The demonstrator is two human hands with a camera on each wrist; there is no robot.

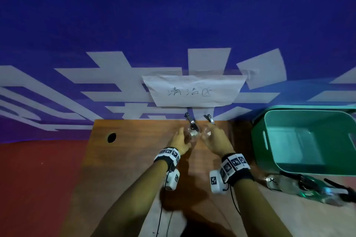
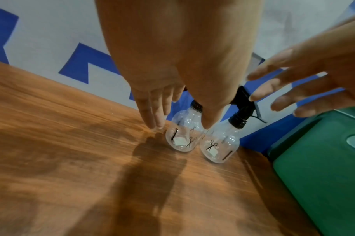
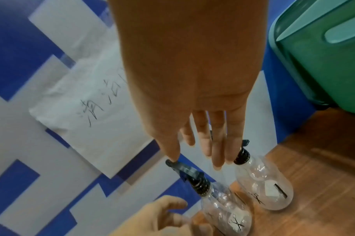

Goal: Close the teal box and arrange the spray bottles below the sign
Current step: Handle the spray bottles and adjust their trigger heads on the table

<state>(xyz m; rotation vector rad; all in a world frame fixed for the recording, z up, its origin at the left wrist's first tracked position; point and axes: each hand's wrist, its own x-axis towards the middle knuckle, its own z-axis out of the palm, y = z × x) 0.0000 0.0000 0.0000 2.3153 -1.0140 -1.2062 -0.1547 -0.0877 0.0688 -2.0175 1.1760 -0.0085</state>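
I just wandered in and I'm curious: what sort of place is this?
Probably a makeshift demo corner, not a home: a wooden desk against a blue printed banner, a handwritten paper sign taped up, two clear spray bottles beneath it, and an open teal box.

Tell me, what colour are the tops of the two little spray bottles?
Black. The spray tops show best in the right wrist view, above the clear bottles.

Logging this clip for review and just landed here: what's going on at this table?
A person has two clear spray bottles standing side by side under the paper sign. The left hand and right hand, fingers extended, flank the left bottle and right bottle. The teal box sits open. More bottles lie in front of it.
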